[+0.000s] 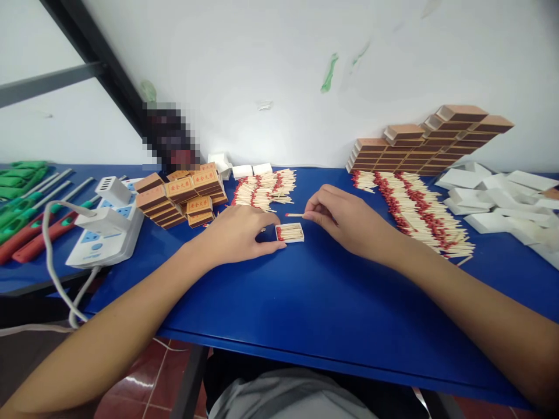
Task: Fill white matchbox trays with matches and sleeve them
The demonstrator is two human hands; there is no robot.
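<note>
A small white matchbox tray (290, 233) filled with red-tipped matches lies on the blue table (305, 308). My left hand (238, 233) rests beside it, fingers curled, touching and steadying its left end. My right hand (345, 218) pinches a single match (294, 215) by its wooden end, holding it just above the tray. A pile of loose matches (264, 189) lies behind the tray. A longer heap of matches (419, 212) stretches to the right of my right hand.
Orange printed matchbox sleeves (183, 195) are piled at left, brown sleeves (430, 145) stacked against the wall at right. White empty trays (502, 198) lie far right. A power strip (107, 227) with cable and green-red tools (26, 215) occupy the left.
</note>
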